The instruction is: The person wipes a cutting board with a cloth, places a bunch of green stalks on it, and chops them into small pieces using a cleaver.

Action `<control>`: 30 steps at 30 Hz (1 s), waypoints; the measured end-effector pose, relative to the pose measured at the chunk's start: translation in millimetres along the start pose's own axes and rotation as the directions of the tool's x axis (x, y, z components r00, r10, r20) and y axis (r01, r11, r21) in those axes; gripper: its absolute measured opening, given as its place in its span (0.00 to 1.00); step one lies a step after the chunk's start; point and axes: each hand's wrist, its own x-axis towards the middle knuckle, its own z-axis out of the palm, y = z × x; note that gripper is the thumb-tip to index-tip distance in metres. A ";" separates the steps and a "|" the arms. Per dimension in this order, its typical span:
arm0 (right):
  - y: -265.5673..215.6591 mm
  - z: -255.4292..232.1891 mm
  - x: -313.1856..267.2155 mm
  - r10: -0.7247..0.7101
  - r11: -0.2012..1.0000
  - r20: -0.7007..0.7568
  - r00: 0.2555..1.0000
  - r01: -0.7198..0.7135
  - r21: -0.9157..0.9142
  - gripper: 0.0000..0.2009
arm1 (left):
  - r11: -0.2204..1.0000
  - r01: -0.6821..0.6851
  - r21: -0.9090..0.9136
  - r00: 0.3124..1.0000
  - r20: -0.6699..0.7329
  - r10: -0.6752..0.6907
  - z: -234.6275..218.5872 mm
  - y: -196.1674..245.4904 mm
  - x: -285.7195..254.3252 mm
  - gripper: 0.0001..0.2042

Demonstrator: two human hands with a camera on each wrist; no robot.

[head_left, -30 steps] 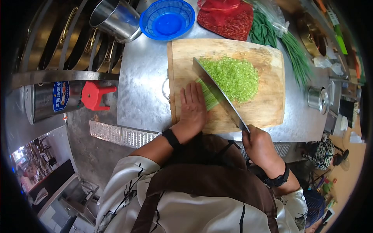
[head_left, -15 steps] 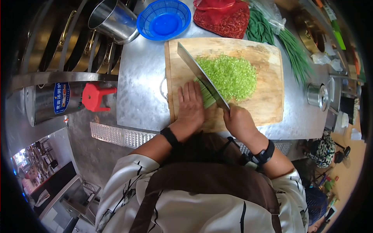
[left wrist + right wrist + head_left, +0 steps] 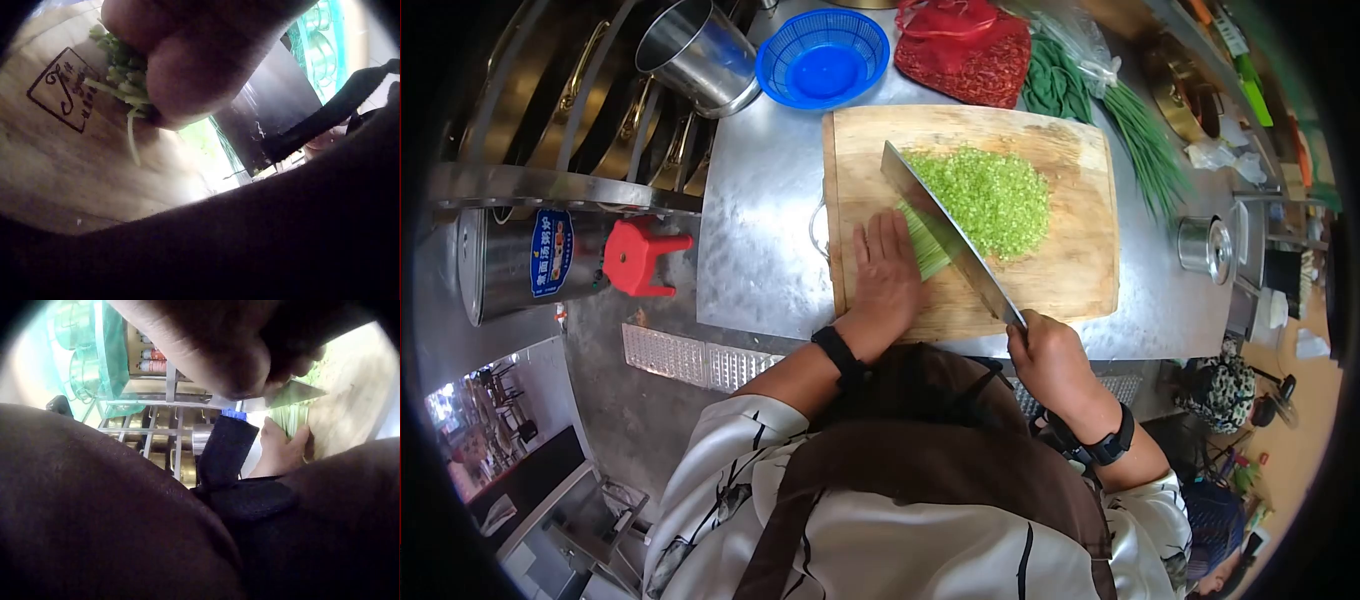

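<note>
My left hand (image 3: 887,285) lies on a bundle of thin green stalks (image 3: 924,245) at the left part of the wooden cutting board (image 3: 1080,270). Its fingers run along one side of the bundle, and the right wrist view shows the thumb on the other side. Cut stalk ends (image 3: 128,81) stick out from under the palm in the left wrist view. My right hand (image 3: 1055,365) grips the handle of a cleaver (image 3: 960,245), whose blade slants across the board just right of the stalks. Beyond the blade spreads a pile of finely chopped green pieces (image 3: 995,200).
Behind the board are a blue plastic basket (image 3: 825,70), a red bag (image 3: 965,60) with red contents, a green cloth (image 3: 1055,80) and long green leaves (image 3: 1145,150). A steel pot (image 3: 700,65) tilts at the back left. A metal can (image 3: 1203,245) stands at right.
The cleaver and right hand first slid forward and left, then came back toward the body and right. The left hand stays on the stalks. The whole view has shifted slightly.
</note>
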 end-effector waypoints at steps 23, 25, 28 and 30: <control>8.7 38.3 48.4 0.053 0.994 0.105 0.993 -0.062 0.085 0.08 | 1.000 0.023 -0.005 1.000 -0.002 -0.023 3.7 1.8 3.4 0.49; 3.5 45.2 63.0 0.038 0.993 0.057 0.998 -0.044 0.110 0.08 | 0.999 0.010 -0.031 1.000 -0.027 -0.011 3.7 2.5 5.3 0.49; 7.6 43.6 68.0 0.013 0.991 0.000 1.000 -0.012 0.131 0.09 | 0.999 -0.002 -0.036 1.000 -0.015 0.001 1.9 0.5 1.8 0.49; 15.4 39.5 68.4 0.076 0.970 0.019 0.997 -0.078 0.228 0.10 | 1.000 -0.002 -0.020 1.000 0.003 0.002 4.6 -1.4 3.2 0.50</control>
